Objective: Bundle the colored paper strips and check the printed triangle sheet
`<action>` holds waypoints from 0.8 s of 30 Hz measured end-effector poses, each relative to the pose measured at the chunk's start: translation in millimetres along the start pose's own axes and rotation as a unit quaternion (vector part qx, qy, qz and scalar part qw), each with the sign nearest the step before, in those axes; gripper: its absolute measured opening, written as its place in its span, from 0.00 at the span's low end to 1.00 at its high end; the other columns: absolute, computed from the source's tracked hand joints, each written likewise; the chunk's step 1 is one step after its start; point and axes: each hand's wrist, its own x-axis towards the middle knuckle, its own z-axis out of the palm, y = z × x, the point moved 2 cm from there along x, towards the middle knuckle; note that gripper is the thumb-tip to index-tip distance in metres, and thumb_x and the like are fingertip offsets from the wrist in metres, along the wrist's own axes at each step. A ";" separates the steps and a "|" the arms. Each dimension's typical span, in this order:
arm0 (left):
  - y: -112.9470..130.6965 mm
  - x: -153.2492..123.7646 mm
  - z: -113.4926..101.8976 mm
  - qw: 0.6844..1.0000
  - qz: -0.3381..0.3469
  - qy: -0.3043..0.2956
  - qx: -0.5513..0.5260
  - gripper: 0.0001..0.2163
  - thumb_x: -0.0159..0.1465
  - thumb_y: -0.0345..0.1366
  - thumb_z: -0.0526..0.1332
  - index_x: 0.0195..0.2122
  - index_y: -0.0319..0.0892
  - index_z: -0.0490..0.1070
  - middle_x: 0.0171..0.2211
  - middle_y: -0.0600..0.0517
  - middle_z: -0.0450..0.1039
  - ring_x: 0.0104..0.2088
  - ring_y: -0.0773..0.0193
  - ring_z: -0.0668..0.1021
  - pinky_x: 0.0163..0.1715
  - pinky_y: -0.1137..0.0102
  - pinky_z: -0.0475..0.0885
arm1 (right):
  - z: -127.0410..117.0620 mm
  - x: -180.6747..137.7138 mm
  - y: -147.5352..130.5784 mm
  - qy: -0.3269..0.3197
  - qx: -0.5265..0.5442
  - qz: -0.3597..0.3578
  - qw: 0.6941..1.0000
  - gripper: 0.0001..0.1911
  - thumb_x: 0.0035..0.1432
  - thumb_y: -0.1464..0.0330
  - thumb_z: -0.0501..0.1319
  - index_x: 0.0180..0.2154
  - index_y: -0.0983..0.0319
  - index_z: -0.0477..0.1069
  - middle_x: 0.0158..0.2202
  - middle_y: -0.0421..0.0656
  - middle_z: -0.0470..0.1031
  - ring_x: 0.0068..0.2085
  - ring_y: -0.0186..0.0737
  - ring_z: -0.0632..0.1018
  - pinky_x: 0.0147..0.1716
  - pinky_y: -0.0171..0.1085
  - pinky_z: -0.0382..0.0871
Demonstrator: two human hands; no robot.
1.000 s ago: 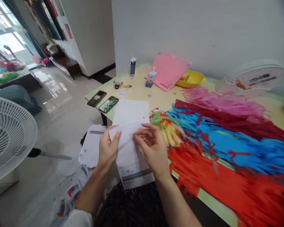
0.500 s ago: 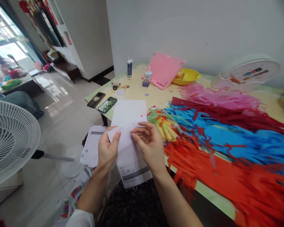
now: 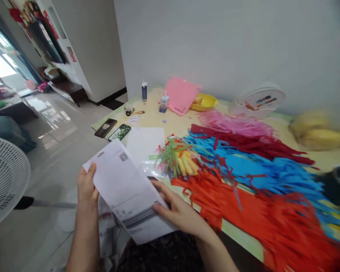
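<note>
A white printed sheet of paper (image 3: 124, 190) is spread flat in front of me, off the near edge of the table. My left hand (image 3: 86, 187) pinches its upper left edge with the thumb on top. Fingers of my right hand (image 3: 178, 211) grip its lower right edge. Both hands are closed on the sheet. Just beyond it a second white sheet (image 3: 146, 141) lies on the table (image 3: 158, 117).
Fringed paper in orange-red (image 3: 243, 211), blue (image 3: 257, 166), dark red, pink and a green-yellow bundle (image 3: 177, 156) covers the table. Two phones (image 3: 113, 130) lie near its left corner. A pink pad, yellow bowl (image 3: 205, 101), small cartons and a round clock stand by the wall. A white fan (image 3: 5, 177) stands left.
The sheet was folded between my hands; now it is opened out flat, and my hands have moved apart to its opposite edges. The view has swung right and pulled back.
</note>
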 end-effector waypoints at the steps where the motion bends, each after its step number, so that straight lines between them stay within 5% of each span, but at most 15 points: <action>1: -5.1 10.2 1.1 1.000 -0.008 -0.005 -0.022 0.21 0.48 0.50 0.72 0.37 0.41 0.74 0.34 0.50 0.80 0.34 0.60 0.80 0.38 0.67 0.78 | 0.5 2.0 -6.8 -0.012 -0.012 -0.007 1.000 0.26 0.60 0.72 0.59 0.59 0.53 0.62 0.44 0.40 0.80 0.41 0.42 0.80 0.41 0.40 0.76; 4: -20.3 28.1 12.3 0.996 -0.029 -0.040 -0.069 0.21 0.59 0.56 0.62 0.43 0.44 0.73 0.47 0.48 0.77 0.46 0.58 0.79 0.45 0.64 0.77 | 4.9 26.9 -35.9 0.065 -0.169 -0.042 0.983 0.30 0.58 0.75 0.57 0.61 0.54 0.61 0.50 0.43 0.78 0.44 0.45 0.80 0.45 0.42 0.74; 7: -35.5 30.7 21.2 0.995 -0.044 -0.048 -0.076 0.20 0.64 0.54 0.57 0.51 0.50 0.68 0.59 0.45 0.68 0.53 0.56 0.76 0.47 0.59 0.75 | 12.3 69.7 -53.2 0.094 -0.390 -0.065 0.914 0.31 0.61 0.76 0.55 0.65 0.56 0.58 0.58 0.48 0.73 0.52 0.50 0.76 0.50 0.45 0.71; 11: -51.0 23.0 23.8 0.997 0.048 -0.030 0.049 0.21 0.65 0.50 0.57 0.56 0.49 0.64 0.64 0.41 0.59 0.60 0.52 0.71 0.53 0.56 0.71 | -13.3 117.6 -30.0 0.073 -0.529 -0.032 0.845 0.23 0.63 0.69 0.58 0.60 0.55 0.67 0.62 0.45 0.69 0.60 0.45 0.70 0.59 0.42 0.63; 13: -54.4 14.4 30.2 0.979 0.129 -0.054 0.147 0.20 0.64 0.47 0.59 0.55 0.47 0.65 0.64 0.42 0.60 0.62 0.52 0.67 0.58 0.55 0.65 | -44.8 125.0 -5.2 0.135 -0.542 0.022 0.829 0.23 0.66 0.67 0.53 0.61 0.62 0.65 0.66 0.53 0.62 0.65 0.53 0.62 0.62 0.53 0.57; 16: -57.0 -4.0 55.3 0.893 0.272 -0.183 0.308 0.16 0.65 0.40 0.60 0.52 0.44 0.69 0.62 0.42 0.64 0.64 0.52 0.64 0.64 0.53 0.58 | -84.0 116.6 37.3 0.198 -0.548 0.120 0.804 0.23 0.65 0.68 0.53 0.61 0.66 0.63 0.66 0.62 0.58 0.65 0.65 0.60 0.56 0.67 0.57; 19: -65.5 -17.5 85.0 0.743 0.360 -0.311 0.471 0.17 0.65 0.37 0.59 0.55 0.44 0.69 0.62 0.41 0.64 0.66 0.47 0.60 0.64 0.46 0.55 | -95.5 103.3 73.0 0.181 -0.542 0.161 0.805 0.25 0.61 0.70 0.57 0.60 0.63 0.65 0.65 0.59 0.61 0.62 0.61 0.65 0.53 0.59 0.64; 22: -79.9 -15.3 100.0 0.649 0.353 -0.340 0.582 0.22 0.61 0.35 0.62 0.57 0.42 0.67 0.64 0.39 0.61 0.66 0.40 0.58 0.61 0.41 0.57 | -96.3 99.5 92.5 0.169 -0.533 0.161 0.813 0.30 0.57 0.76 0.57 0.62 0.65 0.63 0.67 0.58 0.59 0.61 0.57 0.68 0.56 0.52 0.64; 24: -88.5 -10.5 101.4 0.623 0.362 -0.338 0.606 0.22 0.60 0.30 0.61 0.57 0.39 0.68 0.62 0.37 0.64 0.64 0.42 0.62 0.60 0.45 0.62 | -100.4 102.1 95.7 0.172 -0.524 0.150 0.821 0.31 0.55 0.81 0.54 0.62 0.67 0.64 0.66 0.59 0.61 0.61 0.53 0.69 0.57 0.48 0.63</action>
